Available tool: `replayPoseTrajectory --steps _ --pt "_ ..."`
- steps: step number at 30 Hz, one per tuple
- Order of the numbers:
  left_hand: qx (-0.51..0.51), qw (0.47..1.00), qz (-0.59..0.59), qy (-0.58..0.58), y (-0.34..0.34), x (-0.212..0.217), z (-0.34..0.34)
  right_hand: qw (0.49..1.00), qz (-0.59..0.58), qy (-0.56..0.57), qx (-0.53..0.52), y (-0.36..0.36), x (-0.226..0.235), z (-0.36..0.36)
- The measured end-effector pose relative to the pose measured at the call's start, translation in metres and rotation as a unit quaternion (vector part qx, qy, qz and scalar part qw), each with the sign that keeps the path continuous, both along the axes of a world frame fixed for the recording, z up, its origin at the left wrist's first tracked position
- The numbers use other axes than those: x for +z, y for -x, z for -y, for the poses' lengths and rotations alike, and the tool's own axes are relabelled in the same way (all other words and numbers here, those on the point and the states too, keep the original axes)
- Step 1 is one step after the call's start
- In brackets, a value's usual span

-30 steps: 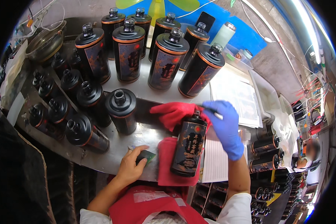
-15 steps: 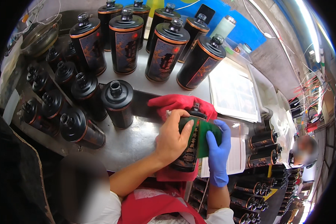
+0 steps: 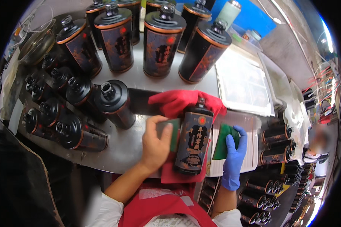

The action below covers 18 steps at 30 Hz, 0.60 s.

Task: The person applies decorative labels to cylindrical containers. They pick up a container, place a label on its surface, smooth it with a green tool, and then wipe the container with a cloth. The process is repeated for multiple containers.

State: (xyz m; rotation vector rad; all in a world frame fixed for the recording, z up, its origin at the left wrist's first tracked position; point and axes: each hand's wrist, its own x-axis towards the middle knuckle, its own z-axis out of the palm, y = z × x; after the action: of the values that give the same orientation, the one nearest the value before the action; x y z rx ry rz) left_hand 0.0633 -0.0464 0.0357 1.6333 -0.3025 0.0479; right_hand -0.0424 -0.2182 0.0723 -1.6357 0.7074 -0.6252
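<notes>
A black bottle [image 3: 194, 145] with a dark decorated label lies on its back on a red cloth [image 3: 173, 101], its neck pointing away from me. To its left, my bare left hand [image 3: 155, 145] pinches a thin dark-green flat piece [image 3: 175, 133], close to the bottle's side. My right hand [image 3: 234, 160], in a blue glove, grips another flat green piece [image 3: 221, 143] between thumb and fingers, to the right of the bottle and apart from it. Neither hand covers the label, which faces up.
Several large black bottles [image 3: 164, 45] stand at the back of the metal table [image 3: 127, 160]. Smaller ones [image 3: 111, 100] crowd the left. Papers [image 3: 244, 87] and a pale green flask [image 3: 229, 13] are at the right back. Racked bottles [image 3: 259, 185] fill the lower right; a person [image 3: 312, 155] is beyond.
Both hands have drawn apart from the bottle, the left going left and the right going right, each with its green piece. The bottle's label is now uncovered. The view has shifted slightly.
</notes>
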Motion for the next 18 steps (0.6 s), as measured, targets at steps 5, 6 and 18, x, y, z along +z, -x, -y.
replayPoseTrajectory --steps 5,6,18 --pt "-0.059 0.998 -0.021 0.008 0.021 0.006 0.004 0.988 -0.044 0.115 0.091 -0.012 0.017 -0.052" --pt "-0.053 0.996 -0.041 0.057 0.021 -0.006 0.001 0.996 -0.030 0.055 0.071 -0.004 0.003 -0.040" --pt "0.013 0.997 0.070 -0.028 0.031 0.010 -0.020 0.995 -0.009 0.099 0.019 0.009 0.010 -0.027"
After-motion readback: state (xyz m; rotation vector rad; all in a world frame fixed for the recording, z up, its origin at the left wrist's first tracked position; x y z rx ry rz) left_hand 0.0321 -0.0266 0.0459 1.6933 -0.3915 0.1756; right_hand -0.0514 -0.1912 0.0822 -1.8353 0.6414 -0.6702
